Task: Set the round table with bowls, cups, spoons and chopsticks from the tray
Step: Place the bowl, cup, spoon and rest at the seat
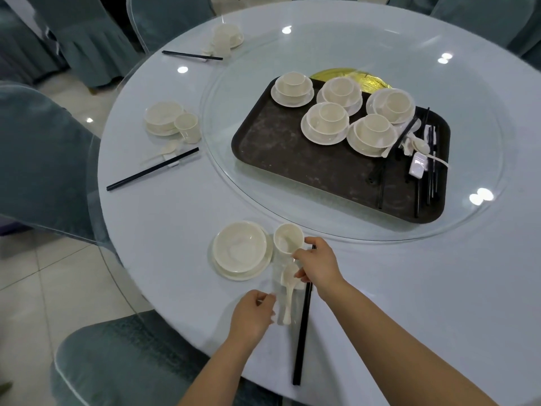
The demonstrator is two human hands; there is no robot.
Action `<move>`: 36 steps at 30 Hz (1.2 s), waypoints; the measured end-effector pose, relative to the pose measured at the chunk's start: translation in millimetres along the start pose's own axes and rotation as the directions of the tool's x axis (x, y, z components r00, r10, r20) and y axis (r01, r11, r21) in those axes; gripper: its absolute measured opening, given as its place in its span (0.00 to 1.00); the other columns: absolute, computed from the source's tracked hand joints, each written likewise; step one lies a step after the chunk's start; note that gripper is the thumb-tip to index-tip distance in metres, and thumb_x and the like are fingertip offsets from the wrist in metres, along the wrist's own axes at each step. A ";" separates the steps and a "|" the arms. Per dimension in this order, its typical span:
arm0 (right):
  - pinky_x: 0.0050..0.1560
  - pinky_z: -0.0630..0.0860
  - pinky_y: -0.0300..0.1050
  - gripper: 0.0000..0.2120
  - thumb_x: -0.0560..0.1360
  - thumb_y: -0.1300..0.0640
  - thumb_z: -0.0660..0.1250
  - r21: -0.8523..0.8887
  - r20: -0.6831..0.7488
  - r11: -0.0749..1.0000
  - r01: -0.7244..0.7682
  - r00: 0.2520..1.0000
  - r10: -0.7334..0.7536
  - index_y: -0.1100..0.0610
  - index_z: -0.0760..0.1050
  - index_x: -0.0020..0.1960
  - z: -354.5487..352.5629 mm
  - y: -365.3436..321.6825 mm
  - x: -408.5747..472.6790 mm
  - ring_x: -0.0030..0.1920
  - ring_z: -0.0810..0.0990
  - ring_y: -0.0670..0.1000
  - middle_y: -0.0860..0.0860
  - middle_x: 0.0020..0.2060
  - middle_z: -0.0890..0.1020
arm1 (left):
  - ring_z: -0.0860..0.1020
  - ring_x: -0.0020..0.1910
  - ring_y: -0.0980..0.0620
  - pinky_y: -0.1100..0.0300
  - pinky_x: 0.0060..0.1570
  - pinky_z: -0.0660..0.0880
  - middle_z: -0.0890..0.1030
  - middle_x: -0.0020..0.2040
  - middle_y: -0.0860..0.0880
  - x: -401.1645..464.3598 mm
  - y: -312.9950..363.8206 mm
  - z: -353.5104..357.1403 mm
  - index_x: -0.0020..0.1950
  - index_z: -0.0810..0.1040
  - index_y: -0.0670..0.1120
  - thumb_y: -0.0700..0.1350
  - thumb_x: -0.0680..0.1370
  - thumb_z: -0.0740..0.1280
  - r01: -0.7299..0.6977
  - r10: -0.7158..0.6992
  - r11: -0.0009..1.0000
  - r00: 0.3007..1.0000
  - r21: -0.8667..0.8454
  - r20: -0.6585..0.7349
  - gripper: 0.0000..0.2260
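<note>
At the near place setting a cream bowl on a plate sits left of a cream cup. My right hand grips the cup's right side at the rim, and its lower fingers touch a cream spoon lying below the cup. My left hand pinches the spoon's handle end with curled fingers. Black chopsticks lie right of the spoon, passing under my right hand. The dark tray on the glass turntable holds several stacked plate-bowl-cup sets, with chopsticks and spoons at its right end.
Two place settings stand on the round table's left side: a bowl, cup and chopsticks, and a farther set. Teal covered chairs ring the table, one directly below my arms. The glass turntable rim passes just beyond the cup.
</note>
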State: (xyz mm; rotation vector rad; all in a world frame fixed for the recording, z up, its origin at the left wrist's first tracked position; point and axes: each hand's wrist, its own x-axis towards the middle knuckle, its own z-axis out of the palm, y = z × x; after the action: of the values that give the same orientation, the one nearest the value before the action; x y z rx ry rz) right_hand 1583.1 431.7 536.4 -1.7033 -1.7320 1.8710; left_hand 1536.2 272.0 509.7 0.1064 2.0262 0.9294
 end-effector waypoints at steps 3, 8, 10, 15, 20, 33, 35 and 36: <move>0.25 0.71 0.36 0.18 0.76 0.57 0.64 0.014 -0.035 0.999 0.041 0.999 -0.040 0.51 0.69 0.65 -14.2 0.4 1.9 0.25 0.79 0.47 0.50 0.46 0.78 | 0.81 0.38 0.53 0.57 0.43 0.78 0.82 0.38 0.51 -1.9 7.6 -5.6 0.42 0.77 0.47 0.54 0.78 0.65 -0.089 0.090 0.996 0.992 0.019 -0.091 0.12; 0.50 0.76 0.46 0.18 0.79 0.55 0.61 -0.258 -0.276 0.936 0.241 0.910 -0.310 0.51 0.69 0.68 -65.8 10.1 11.5 0.48 0.79 0.51 0.48 0.65 0.73 | 0.79 0.36 0.52 0.62 0.36 0.72 0.80 0.34 0.51 -3.5 46.1 -17.5 0.38 0.75 0.50 0.55 0.77 0.65 -0.269 0.258 0.963 0.933 -0.010 -0.252 0.11; 0.48 0.71 0.43 0.22 0.79 0.56 0.61 -0.473 -0.266 0.846 0.244 0.876 -0.401 0.53 0.65 0.73 -88.0 9.8 20.2 0.51 0.78 0.53 0.48 0.75 0.63 | 0.79 0.36 0.53 0.62 0.36 0.72 0.80 0.34 0.51 -3.0 65.4 -18.0 0.38 0.76 0.51 0.53 0.77 0.65 -0.326 0.309 0.945 0.917 -0.026 -0.253 0.10; 0.44 0.77 0.48 0.35 0.79 0.56 0.60 -0.733 -0.117 0.668 0.124 0.945 -0.305 0.55 0.45 0.79 -130.2 5.0 42.0 0.51 0.80 0.55 0.45 0.79 0.41 | 0.79 0.37 0.59 0.67 0.35 0.69 0.82 0.37 0.53 1.3 111.2 -2.8 0.41 0.77 0.53 0.52 0.78 0.65 -0.426 0.419 0.904 0.882 0.013 -0.215 0.07; 0.30 0.68 0.41 0.37 0.78 0.57 0.58 -0.804 -0.051 0.583 0.112 0.965 -0.256 0.54 0.39 0.79 -149.0 16.1 47.5 0.31 0.71 0.49 0.42 0.77 0.35 | 0.78 0.37 0.61 0.71 0.34 0.69 0.82 0.36 0.53 5.1 143.1 25.1 0.41 0.77 0.53 0.51 0.78 0.66 -0.496 0.501 0.865 0.852 0.076 -0.153 0.07; 0.26 0.61 0.39 0.38 0.77 0.58 0.57 -0.802 -0.042 0.578 0.152 0.950 -0.308 0.51 0.39 0.79 -190.4 34.1 57.0 0.27 0.67 0.48 0.37 0.74 0.32 | 0.75 0.59 0.56 0.63 0.56 0.69 0.79 0.59 0.55 22.5 177.9 77.4 0.63 0.77 0.50 0.51 0.81 0.62 -0.552 0.612 0.660 0.788 0.509 0.061 0.13; 0.26 0.62 0.39 0.37 0.77 0.58 0.57 -0.815 -0.044 0.561 0.149 0.948 -0.316 0.50 0.39 0.80 -204.4 35.9 60.5 0.28 0.67 0.48 0.35 0.73 0.31 | 0.75 0.61 0.54 0.61 0.59 0.69 0.78 0.62 0.54 25.4 179.3 82.1 0.64 0.76 0.49 0.51 0.80 0.62 -0.538 0.595 0.660 0.801 0.524 0.074 0.14; 0.27 0.63 0.40 0.37 0.77 0.58 0.57 -0.817 -0.048 0.558 0.145 0.947 -0.316 0.51 0.39 0.80 -210.8 36.2 62.4 0.28 0.68 0.49 0.36 0.73 0.32 | 0.75 0.62 0.54 0.61 0.59 0.69 0.78 0.63 0.54 27.3 180.1 84.0 0.65 0.76 0.50 0.51 0.80 0.62 -0.528 0.582 0.664 0.809 0.530 0.077 0.15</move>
State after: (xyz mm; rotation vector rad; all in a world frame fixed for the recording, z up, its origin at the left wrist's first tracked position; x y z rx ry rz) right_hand 1732.0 596.9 523.9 -1.6200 -2.7899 0.7386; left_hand 1535.8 460.1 579.7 1.0690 2.3449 0.6952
